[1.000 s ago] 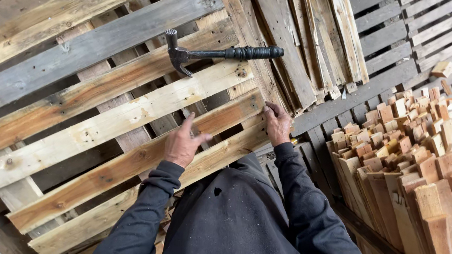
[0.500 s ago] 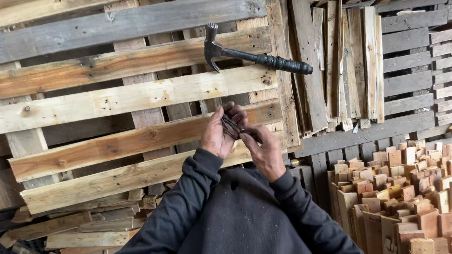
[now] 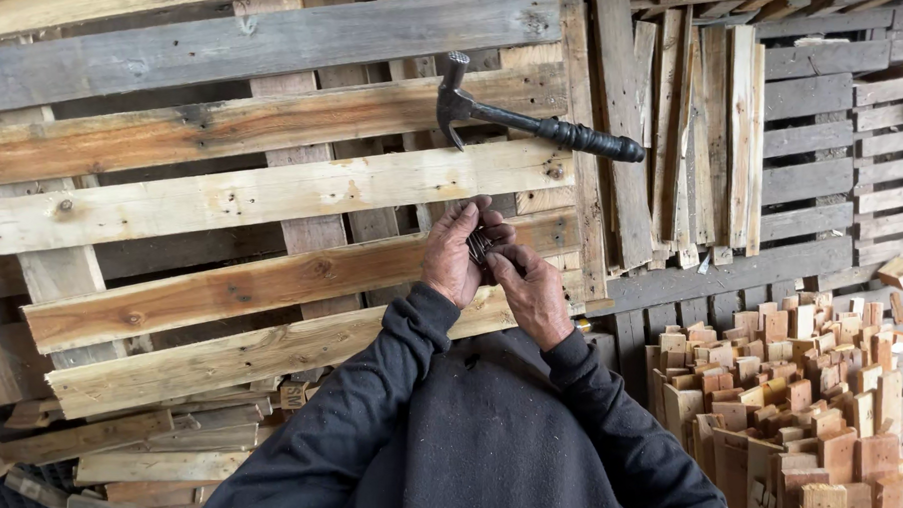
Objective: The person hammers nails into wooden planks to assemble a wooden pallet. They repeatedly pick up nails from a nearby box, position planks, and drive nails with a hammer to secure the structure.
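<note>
While the hammer (image 3: 536, 127) rests on the pallet (image 3: 274, 193), the left hand (image 3: 456, 256) cups nails (image 3: 480, 247) and the right hand (image 3: 530, 292) pinches one out, likely to be set point-down on a board.

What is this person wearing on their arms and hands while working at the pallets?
Both arms are covered by long, dark charcoal sleeves of soft, fleece-like cloth, ending in ribbed cuffs at the wrists. The left hand and right hand are bare: no gloves, and no watch or rings visible.
</note>
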